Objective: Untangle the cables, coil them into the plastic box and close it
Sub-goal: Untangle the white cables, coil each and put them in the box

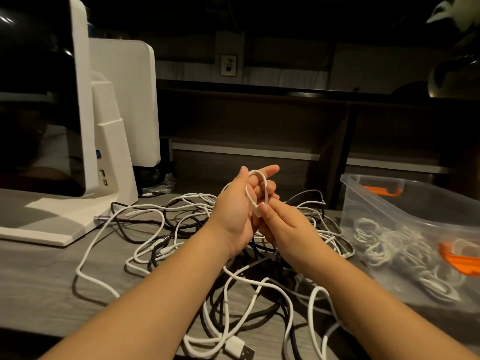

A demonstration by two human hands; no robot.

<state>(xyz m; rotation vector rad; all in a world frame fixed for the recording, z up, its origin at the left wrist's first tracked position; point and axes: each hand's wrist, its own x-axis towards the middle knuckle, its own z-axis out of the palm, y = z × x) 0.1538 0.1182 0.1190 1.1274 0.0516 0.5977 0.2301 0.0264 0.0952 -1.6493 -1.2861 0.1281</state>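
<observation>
A tangle of white and black cables (197, 245) sprawls over the grey table in front of me. My left hand (239, 203) is raised above the pile with its fingers fairly straight, and a white cable loop (259, 178) is wound round them. My right hand (280, 224) pinches the white plug end of that cable (257, 211) against the left palm. A clear plastic box (384, 203) with orange latches stands open at the right and holds several coiled white cables (389, 245).
A white monitor stand (109, 157) and a dark screen (36, 94) rise at the left. A white USB plug (239, 346) lies near the table's front edge. Dark shelving (259, 120) runs behind the table.
</observation>
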